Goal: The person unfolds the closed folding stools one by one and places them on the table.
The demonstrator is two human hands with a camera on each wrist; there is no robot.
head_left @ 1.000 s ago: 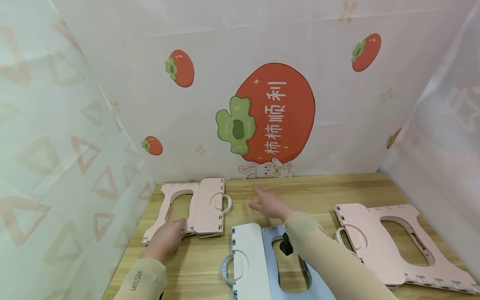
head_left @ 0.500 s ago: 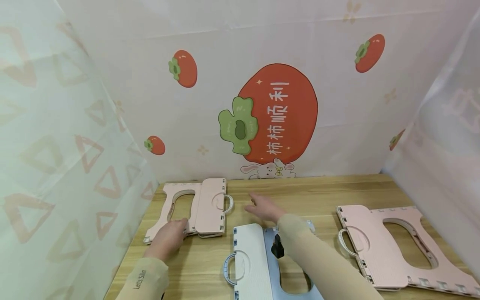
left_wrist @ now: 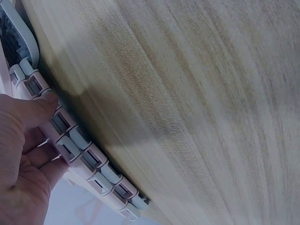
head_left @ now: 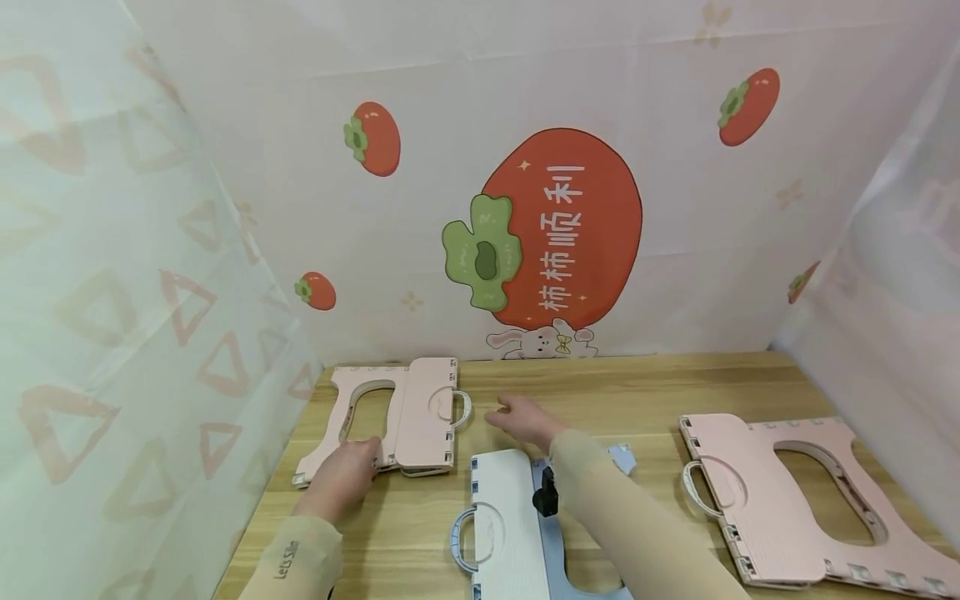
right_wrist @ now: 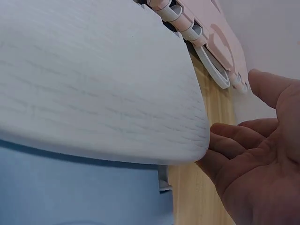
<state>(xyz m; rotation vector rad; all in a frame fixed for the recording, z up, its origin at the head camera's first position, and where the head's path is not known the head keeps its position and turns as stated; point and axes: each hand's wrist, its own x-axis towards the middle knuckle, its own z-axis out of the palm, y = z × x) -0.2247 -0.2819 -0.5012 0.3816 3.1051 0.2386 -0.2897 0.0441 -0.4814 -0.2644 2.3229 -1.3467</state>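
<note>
A pink folding stool (head_left: 426, 421) lies folded flat at the back left, its pale loop handle pointing right. My left hand (head_left: 348, 475) grips its front edge; in the left wrist view the thumb (left_wrist: 40, 107) lies over the hinge joints and the fingers curl beneath. My right hand (head_left: 527, 422) is held beyond a blue-and-white folding stool (head_left: 510, 525) with nothing in it. In the right wrist view its fingers are loosely bent, close to the rounded corner of the white panel (right_wrist: 117, 89). My right sleeve covers part of the blue stool.
Another pink folding stool (head_left: 765, 500) lies flat at the right, its handle facing left. The wood-grain table (head_left: 637, 383) meets a back curtain (head_left: 420, 225) printed with persimmons. Curtains also hang on the left and right sides.
My right hand has come left and slightly nearer, its fingers bending more. The left hand keeps its grip on the pink folding stool. The head view has shifted a little.
</note>
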